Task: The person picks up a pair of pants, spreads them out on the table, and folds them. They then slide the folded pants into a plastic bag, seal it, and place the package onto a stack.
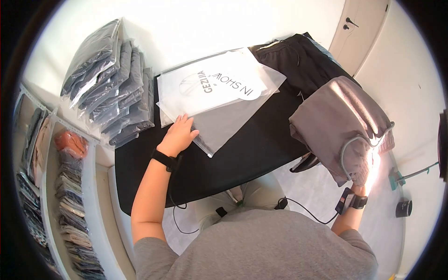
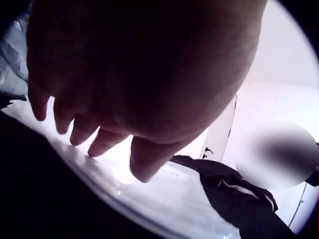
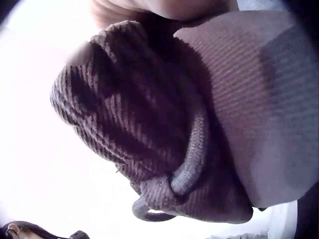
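My left hand (image 1: 176, 136) rests its fingertips on the near left edge of a plastic zip bag (image 1: 219, 128), its fingers spread and fairly straight. The bag, clear with white printed sheets or bags (image 1: 196, 77) over it, lies at the back of the black table (image 1: 242, 151). On the right, my right hand (image 3: 174, 7) grips a bunched pair of brown-grey drawstring pants (image 1: 333, 126) by the ribbed waistband. A thick grey cord (image 3: 194, 149) loops out of the waistband. Most of the right hand is hidden behind the fabric in the head view.
Bagged dark garments (image 1: 116, 79) are stacked at the table's back left. Black pants (image 1: 298, 60) lie at its back right. Shelves (image 1: 93, 186) of packed clothes stand on the left; a door (image 1: 359, 28) is at the far right. Cables run from both wrists.
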{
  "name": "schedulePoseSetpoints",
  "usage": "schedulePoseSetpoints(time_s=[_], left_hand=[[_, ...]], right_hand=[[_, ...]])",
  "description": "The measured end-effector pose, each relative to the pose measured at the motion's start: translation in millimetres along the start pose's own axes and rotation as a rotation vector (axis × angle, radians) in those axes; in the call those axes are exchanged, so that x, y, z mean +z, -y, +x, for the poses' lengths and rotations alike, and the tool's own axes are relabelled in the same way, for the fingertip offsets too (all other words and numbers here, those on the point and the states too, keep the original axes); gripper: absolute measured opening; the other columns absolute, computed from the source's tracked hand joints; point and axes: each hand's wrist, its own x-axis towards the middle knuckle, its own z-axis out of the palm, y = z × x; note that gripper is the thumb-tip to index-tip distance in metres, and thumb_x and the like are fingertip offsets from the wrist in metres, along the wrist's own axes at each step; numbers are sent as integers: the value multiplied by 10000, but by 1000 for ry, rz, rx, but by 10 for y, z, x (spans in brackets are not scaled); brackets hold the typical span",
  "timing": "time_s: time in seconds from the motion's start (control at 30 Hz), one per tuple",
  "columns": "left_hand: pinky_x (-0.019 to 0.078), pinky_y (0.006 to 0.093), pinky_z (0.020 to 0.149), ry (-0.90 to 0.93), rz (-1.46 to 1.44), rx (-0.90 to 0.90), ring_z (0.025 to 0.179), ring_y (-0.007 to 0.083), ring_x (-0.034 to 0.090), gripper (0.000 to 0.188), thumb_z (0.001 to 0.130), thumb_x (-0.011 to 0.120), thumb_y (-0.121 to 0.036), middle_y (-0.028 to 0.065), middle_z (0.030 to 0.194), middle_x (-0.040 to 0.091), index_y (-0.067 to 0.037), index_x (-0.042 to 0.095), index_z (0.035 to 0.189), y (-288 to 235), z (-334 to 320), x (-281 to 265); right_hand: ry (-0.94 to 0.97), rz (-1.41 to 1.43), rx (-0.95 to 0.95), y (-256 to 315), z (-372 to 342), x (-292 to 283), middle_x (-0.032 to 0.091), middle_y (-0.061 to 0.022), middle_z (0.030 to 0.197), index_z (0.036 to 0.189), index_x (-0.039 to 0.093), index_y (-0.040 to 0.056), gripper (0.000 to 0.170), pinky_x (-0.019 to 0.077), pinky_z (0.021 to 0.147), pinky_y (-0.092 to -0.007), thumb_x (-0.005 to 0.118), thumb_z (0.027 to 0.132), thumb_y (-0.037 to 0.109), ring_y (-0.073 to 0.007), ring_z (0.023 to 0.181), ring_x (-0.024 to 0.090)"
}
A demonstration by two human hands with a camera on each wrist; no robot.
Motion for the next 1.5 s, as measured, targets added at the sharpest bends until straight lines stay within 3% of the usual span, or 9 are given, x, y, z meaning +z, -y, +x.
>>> schedulePoseSetpoints(time_s=[0.33,0.47,0.53,0.6,0.73,0.9,1.07,1.23,1.5], left_hand=[[401,447,957,97,-76,84,1119,394,518,684,900,485,-508,280,1276,491,85,488,1241,-1016,-497,20],[241,396,1117,307,-649,548,1370,365,266,640,917,546,-380,260,1428,344,57,383,1357,-1194,-830,40],[292,390,1092,328,-718,670,1339,349,339,565,886,612,-315,236,1402,401,39,472,1303,-1218,-925,-100],[478,343,894,346,-916,575,1028,258,620,289,857,653,-218,160,1102,651,12,665,1032,-1118,-968,-297],[482,296,778,167,-930,-27,863,199,613,178,879,606,-159,112,914,652,1,653,940,-548,-926,-460],[467,326,752,-377,-450,-66,821,248,585,190,848,589,-116,128,870,607,-61,622,1027,423,-498,222],[491,331,713,-53,-552,-236,774,215,621,249,813,568,-67,127,802,625,-121,631,1047,435,-278,202],[449,256,521,-22,-780,-346,541,124,563,349,767,467,1,61,675,585,82,600,1079,176,-386,139],[459,241,510,204,-1156,-424,532,132,581,335,875,561,-108,75,712,595,73,577,1156,-578,-958,-27]], right_hand=[[148,338,313,-117,-82,1255,624,-139,1127,1189,540,2,436,501,870,-387,575,871,297,-266,996,610],[399,394,555,-458,80,1811,664,-121,1030,1118,587,6,380,534,793,-365,582,867,292,-244,874,655],[442,312,720,-488,34,2129,667,-116,1023,1111,588,6,363,537,777,-349,586,867,275,-228,859,659],[544,127,914,-661,124,2255,666,-121,1019,1118,580,0,346,542,781,-362,581,876,248,-229,871,658],[625,144,960,-1179,175,2212,643,-143,1084,1149,557,-17,336,550,813,-365,541,911,219,-232,908,655],[605,162,945,-1195,160,2173,639,-142,1099,1158,553,-24,336,549,822,-365,531,917,210,-238,935,651],[602,154,928,-1219,198,2148,626,-153,1101,1169,529,-33,372,537,851,-377,552,904,228,-239,960,638],[668,111,1025,-1315,520,2125,651,-117,1079,1123,580,-9,351,524,844,-384,575,882,246,-232,960,633],[618,-80,1000,-833,894,2094,680,-116,1017,1028,629,-9,295,528,839,-357,606,868,237,-218,904,653]])
